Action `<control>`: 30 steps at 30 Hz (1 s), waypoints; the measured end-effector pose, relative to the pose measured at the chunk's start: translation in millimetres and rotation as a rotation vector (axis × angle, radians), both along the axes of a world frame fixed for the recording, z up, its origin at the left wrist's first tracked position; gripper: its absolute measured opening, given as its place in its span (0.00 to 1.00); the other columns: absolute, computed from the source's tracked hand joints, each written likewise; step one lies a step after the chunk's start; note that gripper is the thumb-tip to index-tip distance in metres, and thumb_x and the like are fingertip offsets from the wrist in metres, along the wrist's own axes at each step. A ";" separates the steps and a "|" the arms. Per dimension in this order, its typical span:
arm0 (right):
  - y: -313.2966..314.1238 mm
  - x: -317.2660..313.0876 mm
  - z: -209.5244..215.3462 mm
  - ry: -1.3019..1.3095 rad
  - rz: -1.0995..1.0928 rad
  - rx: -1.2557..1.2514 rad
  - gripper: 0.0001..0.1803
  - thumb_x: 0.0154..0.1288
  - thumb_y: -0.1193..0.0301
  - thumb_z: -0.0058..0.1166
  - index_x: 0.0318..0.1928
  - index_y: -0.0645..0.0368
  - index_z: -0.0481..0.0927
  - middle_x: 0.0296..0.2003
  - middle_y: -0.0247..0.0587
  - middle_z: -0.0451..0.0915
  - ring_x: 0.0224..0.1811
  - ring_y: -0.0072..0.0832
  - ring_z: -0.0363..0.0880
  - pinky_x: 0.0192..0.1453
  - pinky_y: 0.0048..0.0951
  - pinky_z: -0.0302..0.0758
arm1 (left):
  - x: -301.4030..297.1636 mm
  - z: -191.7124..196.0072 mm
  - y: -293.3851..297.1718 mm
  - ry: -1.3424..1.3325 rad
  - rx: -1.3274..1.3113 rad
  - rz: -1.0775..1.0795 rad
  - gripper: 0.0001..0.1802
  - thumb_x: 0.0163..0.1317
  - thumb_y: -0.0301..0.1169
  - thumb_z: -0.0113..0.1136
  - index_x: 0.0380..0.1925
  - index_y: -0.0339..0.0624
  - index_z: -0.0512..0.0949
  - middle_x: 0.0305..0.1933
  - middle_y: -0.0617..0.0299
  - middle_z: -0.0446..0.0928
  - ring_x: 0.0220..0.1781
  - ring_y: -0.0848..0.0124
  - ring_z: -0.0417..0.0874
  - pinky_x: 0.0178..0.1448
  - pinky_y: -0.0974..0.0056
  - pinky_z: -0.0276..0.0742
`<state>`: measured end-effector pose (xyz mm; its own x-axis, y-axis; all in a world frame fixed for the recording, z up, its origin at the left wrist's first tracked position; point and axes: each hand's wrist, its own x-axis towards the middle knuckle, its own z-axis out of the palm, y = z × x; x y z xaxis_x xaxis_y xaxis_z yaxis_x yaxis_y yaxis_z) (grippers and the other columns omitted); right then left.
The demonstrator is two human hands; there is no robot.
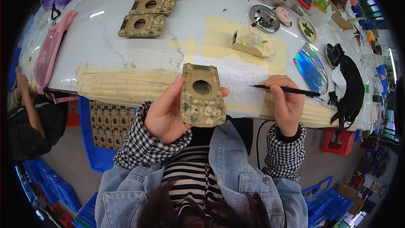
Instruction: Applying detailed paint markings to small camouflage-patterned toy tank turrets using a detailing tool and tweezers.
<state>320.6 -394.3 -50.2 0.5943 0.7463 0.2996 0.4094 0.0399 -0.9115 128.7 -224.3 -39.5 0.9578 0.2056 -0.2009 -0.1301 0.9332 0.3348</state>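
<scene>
My left hand (166, 112) holds a tan camouflage-painted toy tank hull (201, 96) upright in front of me, its round turret hole facing up. My right hand (287, 103) grips a thin black paintbrush (291, 90), with the tip pointing left toward the hull over a white speckled sheet (240, 76) at the table edge. Hull and brush tip are apart.
Several more camouflage hulls (152, 5) lie in a row at the far left of the table. A taped-over block (252, 42), round metal paint dishes (264, 18), a shiny foil piece (311, 68) and a pink basket (48, 52) sit around. A blue crate of hulls (107, 126) stands below the table. Another person (25, 118) crouches at left.
</scene>
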 end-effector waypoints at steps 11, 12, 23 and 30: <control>11.4 -25.9 32.9 -0.739 0.116 0.074 0.17 0.48 0.64 0.65 0.37 0.59 0.80 0.33 0.40 0.80 0.36 0.35 0.77 0.45 0.39 0.73 | -0.7 -1.8 -6.1 -0.174 -0.103 -0.103 0.33 0.70 0.49 0.27 0.67 0.38 0.46 0.69 0.42 0.50 0.59 0.54 0.72 0.58 0.53 0.73; 12.5 -28.2 33.8 -0.739 0.099 0.079 0.17 0.48 0.65 0.66 0.37 0.59 0.80 0.33 0.40 0.80 0.36 0.35 0.78 0.45 0.39 0.75 | 0.0 3.0 -7.7 -0.115 -0.053 -0.087 0.36 0.69 0.52 0.29 0.67 0.36 0.45 0.70 0.41 0.48 0.57 0.55 0.74 0.53 0.55 0.78; 15.2 -39.9 41.6 -0.745 0.106 0.051 0.15 0.53 0.66 0.62 0.36 0.64 0.79 0.32 0.46 0.81 0.38 0.40 0.81 0.47 0.39 0.77 | -5.9 1.1 0.0 -0.219 0.086 -0.196 0.34 0.70 0.48 0.30 0.68 0.39 0.44 0.72 0.50 0.45 0.61 0.62 0.69 0.62 0.50 0.70; 16.6 -40.8 43.5 -0.783 0.123 0.049 0.13 0.49 0.70 0.65 0.36 0.62 0.80 0.32 0.42 0.80 0.38 0.36 0.80 0.45 0.37 0.79 | -7.3 -1.5 0.1 -0.269 0.016 -0.192 0.33 0.71 0.48 0.30 0.68 0.38 0.44 0.72 0.49 0.45 0.63 0.63 0.67 0.62 0.49 0.70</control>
